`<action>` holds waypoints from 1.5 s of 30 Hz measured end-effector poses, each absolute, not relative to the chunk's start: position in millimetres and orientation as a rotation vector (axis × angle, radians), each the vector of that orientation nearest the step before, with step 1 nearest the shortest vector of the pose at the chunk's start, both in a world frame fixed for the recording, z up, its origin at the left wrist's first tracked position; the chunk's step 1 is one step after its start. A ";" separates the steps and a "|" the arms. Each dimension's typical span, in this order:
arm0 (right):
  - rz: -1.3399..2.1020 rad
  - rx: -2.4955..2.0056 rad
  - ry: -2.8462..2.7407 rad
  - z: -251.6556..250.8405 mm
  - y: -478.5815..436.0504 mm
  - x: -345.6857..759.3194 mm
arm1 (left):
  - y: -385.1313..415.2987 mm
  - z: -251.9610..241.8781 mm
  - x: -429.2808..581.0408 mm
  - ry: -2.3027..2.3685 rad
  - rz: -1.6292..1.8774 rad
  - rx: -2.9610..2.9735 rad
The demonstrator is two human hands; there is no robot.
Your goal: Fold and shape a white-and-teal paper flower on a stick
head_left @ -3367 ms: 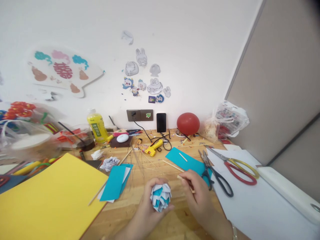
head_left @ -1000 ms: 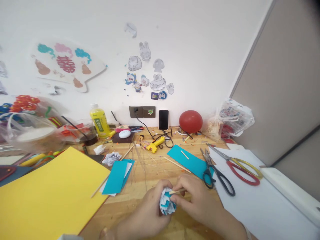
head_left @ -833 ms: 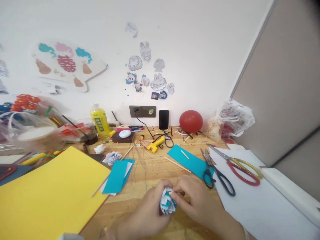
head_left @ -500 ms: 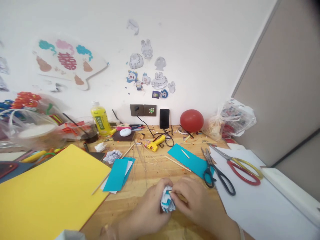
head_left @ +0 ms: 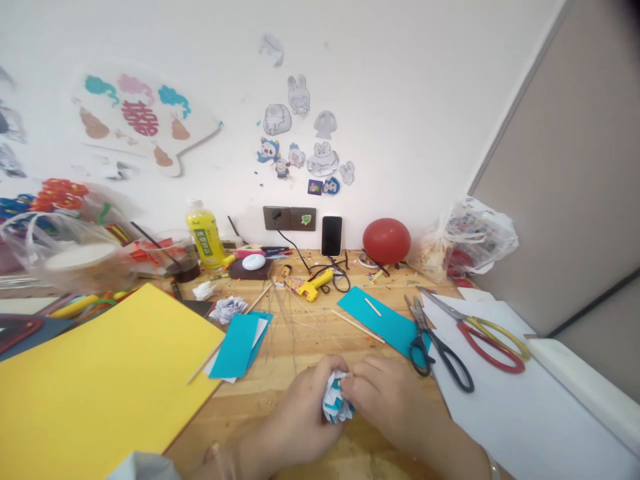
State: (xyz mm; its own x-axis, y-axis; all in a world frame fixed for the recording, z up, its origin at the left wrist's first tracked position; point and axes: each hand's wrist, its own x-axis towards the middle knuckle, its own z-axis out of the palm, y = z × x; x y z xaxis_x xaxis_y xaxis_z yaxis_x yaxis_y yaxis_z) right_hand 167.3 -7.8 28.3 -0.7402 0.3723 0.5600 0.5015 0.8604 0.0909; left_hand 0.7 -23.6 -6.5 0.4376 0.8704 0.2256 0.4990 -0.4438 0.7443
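A small bundle of pleated white and teal paper [head_left: 336, 399] is held low in the middle of the view. My left hand [head_left: 305, 413] is wrapped round its left side, with the thumb along the top. On its right edge my right hand [head_left: 383, 393] is closed, fingertips pinching the paper near the top; the exact grip is partly hidden by the fingers. Left of my hands lie folded teal and white papers [head_left: 240, 347]. To the right, black-handled scissors [head_left: 423, 343] rest partly on a teal paper strip [head_left: 373, 310], which carries a short wooden stick [head_left: 373, 307].
A large yellow sheet [head_left: 110, 373] covers the left side. Red-and-yellow-handled scissors [head_left: 493, 340] lie on white sheets [head_left: 520, 407] at right. Behind are a yellow glue gun [head_left: 315, 285], a phone [head_left: 332, 236], a red balloon [head_left: 387, 241] and a drink bottle [head_left: 205, 237].
My right fingers have curled in closer over the paper bundle's right edge. My left hand keeps its hold. The whole view has shifted slightly.
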 end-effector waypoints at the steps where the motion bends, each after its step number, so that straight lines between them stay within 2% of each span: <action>1: -0.298 -0.632 -2.491 28.9 -7.4 167.5 | -23.8 -6.0 0.9 1.150 0.804 2.109; 9: -0.014 -0.832 -2.415 31.7 -9.3 166.8 | -24.6 -1.8 1.4 1.187 0.763 2.151; 16: -0.282 -0.717 -2.382 23.4 -8.8 166.5 | -24.0 -5.0 1.2 1.190 0.773 2.164; 21: -0.288 -0.736 -2.379 21.1 -9.3 166.3 | -23.4 -6.0 1.3 1.208 0.768 2.189; 29: 0.213 -0.854 -2.370 29.0 -10.9 165.1 | -24.3 -2.0 2.3 1.166 0.783 2.176; 35: 0.356 -0.898 -2.355 27.8 -12.6 165.5 | -25.1 -0.5 3.0 1.144 0.788 2.177; 39: 0.303 -0.875 -2.366 29.8 -11.8 166.0 | -25.7 -0.4 2.6 1.167 0.779 2.191; 45: -0.086 -0.789 -2.351 26.5 -10.2 164.8 | -25.8 -0.8 2.1 1.205 0.759 2.215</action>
State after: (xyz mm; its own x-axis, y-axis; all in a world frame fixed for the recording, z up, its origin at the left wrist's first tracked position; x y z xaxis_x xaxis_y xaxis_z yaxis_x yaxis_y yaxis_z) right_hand 164.8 -10.2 26.5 -0.6091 0.5181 0.6005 0.5608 0.8167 -0.1359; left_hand 2.1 -25.8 -0.8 0.4519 0.8615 0.2315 0.5811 -0.4811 0.6563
